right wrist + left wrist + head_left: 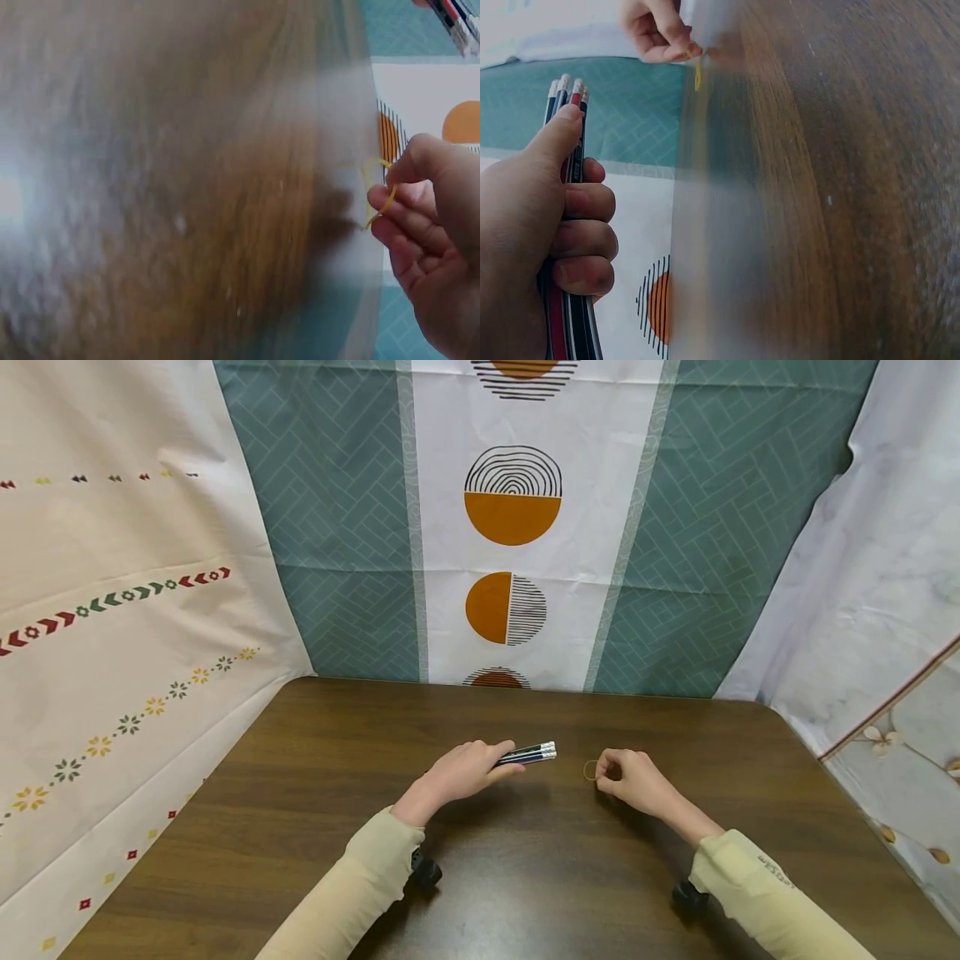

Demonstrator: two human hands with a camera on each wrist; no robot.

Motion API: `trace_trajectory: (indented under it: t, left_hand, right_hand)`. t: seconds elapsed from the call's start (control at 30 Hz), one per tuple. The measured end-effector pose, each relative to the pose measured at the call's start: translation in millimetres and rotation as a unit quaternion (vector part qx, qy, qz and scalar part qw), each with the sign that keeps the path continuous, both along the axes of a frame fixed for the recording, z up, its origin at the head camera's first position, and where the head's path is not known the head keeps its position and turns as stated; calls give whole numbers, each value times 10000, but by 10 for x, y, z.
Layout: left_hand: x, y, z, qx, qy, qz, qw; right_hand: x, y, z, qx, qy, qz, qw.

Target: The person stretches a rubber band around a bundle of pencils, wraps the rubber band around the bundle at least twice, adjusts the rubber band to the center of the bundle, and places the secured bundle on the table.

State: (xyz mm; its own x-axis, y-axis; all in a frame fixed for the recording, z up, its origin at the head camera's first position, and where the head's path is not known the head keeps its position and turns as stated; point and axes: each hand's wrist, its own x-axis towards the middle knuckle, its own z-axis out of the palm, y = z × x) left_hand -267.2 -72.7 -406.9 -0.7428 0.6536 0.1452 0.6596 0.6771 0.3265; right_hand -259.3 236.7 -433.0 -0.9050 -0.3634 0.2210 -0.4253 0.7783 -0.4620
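Pencils (534, 755), at least 4, lie bundled in the left hand (465, 770), whose fingers curl firmly round the shafts; their pale eraser ends (565, 81) jut past the thumb, toward the right hand (636, 783). That hand pinches a thin yellow band (366, 184), looped beyond its fingertips, apart from the erasers, over the wooden table (540, 860).

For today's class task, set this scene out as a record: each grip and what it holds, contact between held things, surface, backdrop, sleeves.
Left grip: holds a bundle of pencils, eraser ends showing
Right grip: pinches a thin yellow loop
Contact between pencils and loop: none, apart
Surface: brown wood-grain table
Backdrop: teal-and-white cloth, orange-and-black round motifs
Sleeves: pale yellow
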Motion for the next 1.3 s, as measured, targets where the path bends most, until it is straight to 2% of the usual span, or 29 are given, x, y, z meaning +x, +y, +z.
trace_trajectory:
  t: [0.1,0.17,0.23,0.3,0.4,0.53,0.67,0.8,1.03,1.1,1.2,1.3]
  left_hand:
    - [0,0,2,-7,-1,-18,10000]
    - [1,-1,3,-18,-19,-20,10000]
    - [1,-4,-1,-32,-42,-12,10000]
    - [2,-8,-7,-49,-85,5,10000]
    - [2,-11,-12,-65,-97,4,9999]
    - [-1,-10,-19,-94,-53,-10,9999]
    - [-1,-11,-27,-95,-54,-8,9999]
    - [8,-17,-38,-82,-112,-13,9999]
    - [13,-16,-66,-101,-108,-44,9999]
    - [16,-11,-72,-118,-103,-38,9999]
    - [22,4,-71,-144,-90,-35,9998]
    - [27,29,-68,-146,-53,-49,9999]
  right_hand:
    - [-3,-54,-6,-217,-154,104,9996]
    - [-2,-83,-5,-545,-536,315,9966]
    - [2,-104,-9,-957,-1094,569,9877]
    - [13,-127,-13,-1272,-1655,806,9746]
    - [44,-152,-10,-1255,-2238,1073,9605]
    - [85,-158,17,-611,-2399,1418,9584]
    - [98,-137,74,-305,-2484,1774,9518]
    - [85,-119,119,-268,-2708,2103,9390]
    - [44,-71,119,-490,-3032,2864,9075]
    - [43,-60,124,-581,-3064,2994,9017]
    - [57,-52,141,-701,-2979,2888,9072]
    - [83,-64,161,-771,-2799,2482,9242]
